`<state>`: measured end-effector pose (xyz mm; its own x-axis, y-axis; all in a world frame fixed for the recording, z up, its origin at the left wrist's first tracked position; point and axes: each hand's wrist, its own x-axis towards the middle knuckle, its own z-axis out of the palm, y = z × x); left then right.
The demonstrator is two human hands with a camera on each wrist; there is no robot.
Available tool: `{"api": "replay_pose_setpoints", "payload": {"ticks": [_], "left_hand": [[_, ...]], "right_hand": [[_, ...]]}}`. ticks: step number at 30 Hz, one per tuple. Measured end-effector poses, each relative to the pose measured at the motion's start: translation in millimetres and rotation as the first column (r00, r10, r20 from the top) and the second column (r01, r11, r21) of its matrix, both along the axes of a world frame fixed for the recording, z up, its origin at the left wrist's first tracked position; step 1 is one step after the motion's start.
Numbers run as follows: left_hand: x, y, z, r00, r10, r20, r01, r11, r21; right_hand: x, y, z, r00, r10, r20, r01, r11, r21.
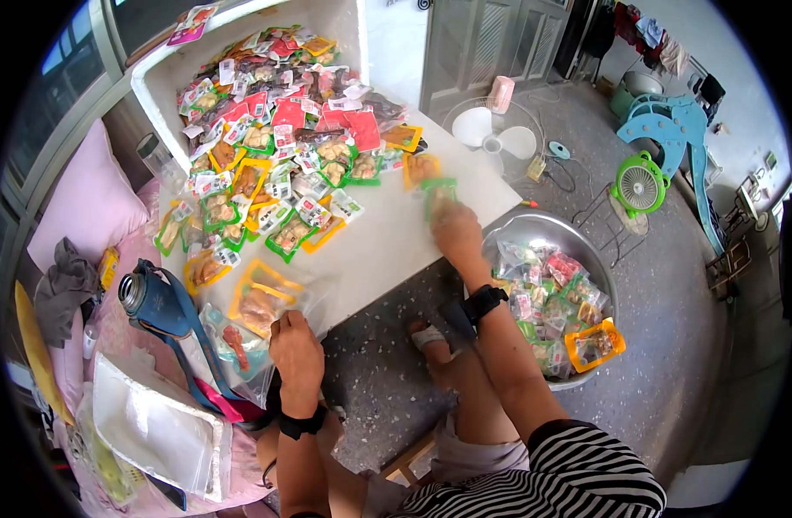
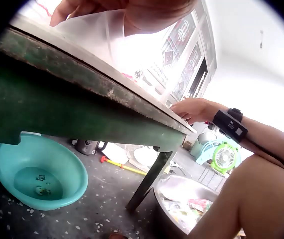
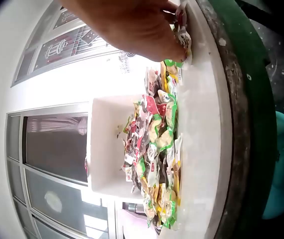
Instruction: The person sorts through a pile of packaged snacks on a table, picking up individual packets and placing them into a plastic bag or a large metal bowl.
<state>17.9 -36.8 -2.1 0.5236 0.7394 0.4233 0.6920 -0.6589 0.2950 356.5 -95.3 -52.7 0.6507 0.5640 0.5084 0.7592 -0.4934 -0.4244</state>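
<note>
My left hand [image 1: 297,352] pinches the edge of a clear plastic bag [image 2: 89,35] at the table's near edge. An orange-edged snack packet [image 1: 262,302] lies by its fingertips, overlapping the bag in the head view. Over the right part of the table, my right hand [image 1: 456,231] grips a small green-edged snack packet [image 1: 439,192], blurred in the head view. Just beyond it lies another orange-edged packet [image 1: 421,168]. A large heap of sealed snack packets [image 1: 279,160] spills from a tipped white foam box [image 1: 158,108] onto the white tabletop [image 1: 387,250].
A metal basin [image 1: 599,259] holding several packets stands on the floor right of the table. At the left are a blue bottle [image 1: 158,302] and a foam lid [image 1: 154,423]. A teal tub [image 2: 77,174] sits beneath the table. A green fan [image 1: 639,183] stands farther right.
</note>
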Motion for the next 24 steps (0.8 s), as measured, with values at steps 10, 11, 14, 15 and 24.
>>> {"api": "replay_pose_setpoints", "payload": {"ticks": [10, 11, 14, 15, 24], "left_hand": [[5, 0, 1, 0.998, 0.028, -0.055, -0.027, 1.000, 0.016], [4, 0, 1, 0.999, 0.026, -0.042, -0.026, 1.000, 0.010], [5, 1, 2, 0.999, 0.026, -0.037, -0.026, 1.000, 0.004], [4, 1, 3, 0.999, 0.025, -0.042, -0.024, 1.000, 0.002], [1, -1, 5, 1.000, -0.020, -0.016, 0.020, 1.000, 0.017]], "right_hand": [[-40, 38, 30, 0.982, 0.186, 0.012, -0.186, 0.982, 0.025], [-35, 37, 40, 0.995, 0.083, 0.055, -0.083, 0.997, -0.005], [-16, 38, 11, 0.992, 0.098, 0.082, -0.087, 0.988, -0.129], [-17, 35, 10, 0.987, 0.114, 0.114, -0.093, 0.980, -0.175], [-5, -16, 33, 0.997, -0.060, -0.055, 0.048, 0.980, -0.191]]}}
